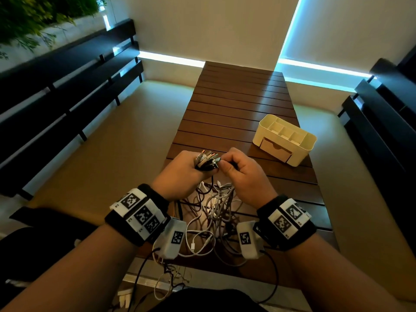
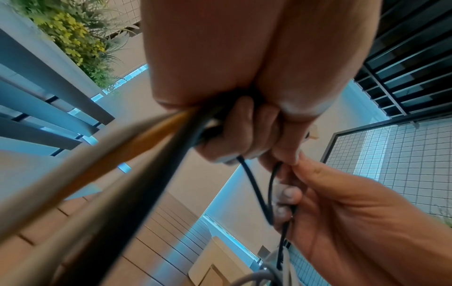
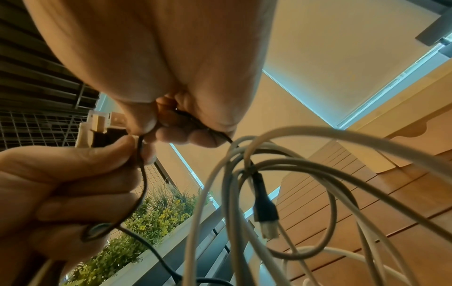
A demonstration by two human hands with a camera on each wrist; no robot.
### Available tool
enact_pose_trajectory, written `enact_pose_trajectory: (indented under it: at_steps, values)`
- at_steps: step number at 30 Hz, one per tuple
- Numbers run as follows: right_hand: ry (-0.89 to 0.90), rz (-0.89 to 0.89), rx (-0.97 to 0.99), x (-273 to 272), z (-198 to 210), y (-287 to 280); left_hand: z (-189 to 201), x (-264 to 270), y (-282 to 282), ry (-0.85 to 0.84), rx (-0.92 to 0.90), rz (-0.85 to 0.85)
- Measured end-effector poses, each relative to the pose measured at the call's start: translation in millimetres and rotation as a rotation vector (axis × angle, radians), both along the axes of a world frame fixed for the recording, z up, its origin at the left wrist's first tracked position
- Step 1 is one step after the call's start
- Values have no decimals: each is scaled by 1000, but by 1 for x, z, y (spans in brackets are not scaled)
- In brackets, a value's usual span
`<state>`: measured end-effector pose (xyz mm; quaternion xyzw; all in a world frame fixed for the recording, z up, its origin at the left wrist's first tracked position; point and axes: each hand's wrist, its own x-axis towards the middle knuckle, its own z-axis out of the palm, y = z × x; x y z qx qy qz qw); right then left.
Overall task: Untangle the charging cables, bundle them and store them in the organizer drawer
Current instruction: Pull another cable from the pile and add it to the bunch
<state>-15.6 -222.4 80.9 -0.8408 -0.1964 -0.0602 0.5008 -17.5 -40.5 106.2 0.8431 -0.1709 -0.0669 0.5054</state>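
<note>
A slatted wooden desk (image 1: 236, 104) runs away from the person between two dark benches (image 1: 67, 86), with pale floor on either side. On the desk's right side sits a cream organizer (image 1: 284, 139), its small drawer (image 1: 275, 150) closed and facing the person. Near the desk's front edge lies a tangle of white and dark cables (image 1: 216, 212), some strands trailing off the edge. Above that tangle the left hand (image 1: 182, 171) is clenched around a gathered bunch of plugs (image 1: 206, 159), their ends pointing up. Just beside it, the right hand (image 1: 243, 174) pinches a thin black cable (image 2: 257, 193) between thumb and fingers (image 3: 178, 135), close against the left hand's bunch. A black plug (image 3: 265, 211) dangles among white loops in the right wrist view.
</note>
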Motion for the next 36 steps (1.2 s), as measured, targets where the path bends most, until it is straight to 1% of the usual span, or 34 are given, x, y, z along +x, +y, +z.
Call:
enact_pose_trajectory:
  at_steps: [3, 6, 7, 9, 12, 13, 14, 16, 18, 20, 21, 23, 25, 27, 29, 31, 36]
  values:
    - [1, -21, 24, 1, 0, 1, -1, 0, -2, -44, -19, 28]
    - [93, 0, 0, 3, -5, -2, -1, 0, -2, -136, -91, 160]
    - [133, 17, -49, 4, -9, -3, 1, 0, -2, -147, -122, 204]
    - [196, 31, -215, 9, -21, -9, 2, 2, 2, -123, -191, 274]
    - [294, -21, -483, 15, -46, -25, 10, 5, 18, -55, -358, 406]
    - [313, -50, -526, 16, -53, -31, 14, 6, 25, -57, -361, 426]
    - [331, -77, -525, 15, -58, -37, 18, 7, 32, -64, -327, 427]
    - [342, -125, -410, 14, -57, -41, 25, 6, 38, -72, -197, 403]
    - [250, -185, -263, 16, -46, -40, 25, 7, 36, -65, -93, 379]
    - [79, -252, -164, 18, -26, -34, 20, 7, 29, -29, -63, 350]
    - [10, -257, -119, 17, -14, -29, 17, 6, 25, -9, -56, 335]
    - [-73, -198, -54, 12, 6, -21, 11, 6, 18, 19, -46, 307]
    - [-107, -100, -73, 5, 20, -9, 10, 4, 12, 22, -36, 283]
    - [-140, -36, -160, 1, 23, 0, 9, 4, 9, 17, -36, 259]
    - [-123, -39, -216, -1, 19, 4, 8, 3, 8, 35, -37, 241]
    - [-81, -60, -224, -3, 14, 4, 7, 1, 8, 75, -60, 234]
    - [-217, -94, -302, -4, 11, 5, 6, -5, 14, 128, -64, 214]
